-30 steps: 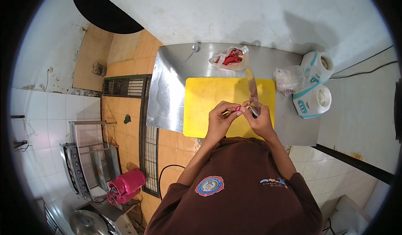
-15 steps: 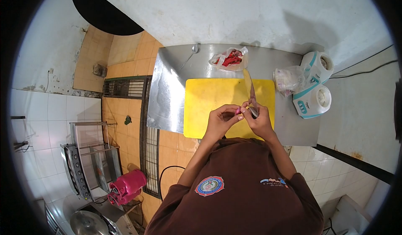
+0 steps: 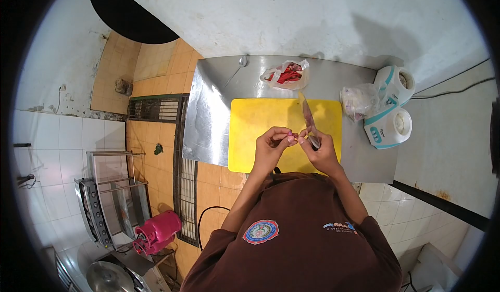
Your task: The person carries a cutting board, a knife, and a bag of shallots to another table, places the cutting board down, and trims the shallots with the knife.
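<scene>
Above the yellow cutting board (image 3: 260,120), my left hand (image 3: 269,147) pinches a small purple-red shallot (image 3: 290,134) between thumb and fingertips. My right hand (image 3: 324,154) is closed around a knife (image 3: 307,114), whose blade points away from me, toward the back of the board. The right thumb and forefinger meet close beside the shallot, and a thin light-coloured bit shows between the two hands. It is too small to tell whether this is peel. The knife's handle is mostly hidden in my right palm.
Behind the board, a plastic bag of red chillies (image 3: 289,75) and a ladle (image 3: 241,63) lie on the steel table (image 3: 208,110). To the right are another plastic bag (image 3: 359,100) and two white-and-teal blender bases (image 3: 388,125). A pink gas cylinder (image 3: 160,229) stands at lower left.
My left hand has shifted slightly left with the shallot, and a small gap has opened between the fingertips of both hands. The knife tip has swung a little left and toward me.
</scene>
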Demonstrator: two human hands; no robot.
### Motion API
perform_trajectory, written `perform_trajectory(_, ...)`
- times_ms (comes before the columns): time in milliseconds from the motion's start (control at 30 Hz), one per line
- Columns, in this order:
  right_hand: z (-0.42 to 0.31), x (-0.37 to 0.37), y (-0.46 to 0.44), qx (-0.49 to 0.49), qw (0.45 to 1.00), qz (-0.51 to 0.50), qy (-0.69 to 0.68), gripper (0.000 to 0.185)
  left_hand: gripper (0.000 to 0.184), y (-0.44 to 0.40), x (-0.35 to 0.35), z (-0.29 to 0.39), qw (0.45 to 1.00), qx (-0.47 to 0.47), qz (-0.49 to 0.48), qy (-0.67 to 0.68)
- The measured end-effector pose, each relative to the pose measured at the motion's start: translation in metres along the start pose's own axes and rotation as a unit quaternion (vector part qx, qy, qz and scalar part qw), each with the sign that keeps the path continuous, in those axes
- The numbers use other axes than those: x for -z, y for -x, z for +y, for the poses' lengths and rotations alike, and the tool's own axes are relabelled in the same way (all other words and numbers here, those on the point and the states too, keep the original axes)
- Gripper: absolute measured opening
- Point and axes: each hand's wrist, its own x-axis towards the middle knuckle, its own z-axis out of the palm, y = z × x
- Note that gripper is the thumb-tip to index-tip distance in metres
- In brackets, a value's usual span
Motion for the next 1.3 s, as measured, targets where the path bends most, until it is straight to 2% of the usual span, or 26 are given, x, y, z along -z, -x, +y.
perform_trajectory(267,0.000,0.000,0.000,-0.015,1.000,-0.017,0.010,0.015,0.016,-0.001,0.002,0.004,0.994,0.052,0.033,0.094)
perform_trajectory(367,0.021,0.003,-0.007,-0.023,0.998,-0.006,0.051,0.018,0.019,-0.002,0.008,0.001,0.986,0.086,0.029,0.143)
perform_trajectory(467,0.051,0.013,-0.018,-0.054,0.991,-0.008,0.123,0.021,0.024,-0.002,0.009,0.000,0.985,0.092,0.026,0.140)
perform_trajectory(567,0.098,0.021,-0.023,-0.044,0.982,0.006,0.186,0.024,0.029,-0.003,0.011,-0.002,0.985,0.102,0.031,0.135)
perform_trajectory(667,0.096,0.029,-0.022,-0.125,0.958,-0.024,0.259,0.027,0.029,-0.001,0.011,0.001,0.987,0.097,0.024,0.130)
perform_trajectory(867,0.095,0.030,-0.025,-0.135,0.948,0.005,0.289,0.026,0.029,-0.002,0.013,-0.007,0.987,0.095,0.019,0.129)
perform_trajectory(1067,0.103,0.031,-0.025,-0.111,0.952,-0.005,0.286,0.026,0.025,-0.002,0.014,-0.009,0.989,0.093,0.010,0.119)
perform_trajectory(1167,0.103,0.028,-0.024,-0.089,0.958,0.016,0.272,0.033,0.020,-0.002,0.014,-0.010,0.991,0.091,0.008,0.102)
perform_trajectory(1267,0.086,0.023,-0.022,-0.090,0.966,0.021,0.241,0.038,0.016,-0.002,0.013,-0.014,0.992,0.084,0.016,0.088)
perform_trajectory(1300,0.085,0.022,-0.023,-0.094,0.978,0.014,0.185,0.041,0.015,-0.002,0.012,-0.014,0.993,0.078,0.016,0.085)
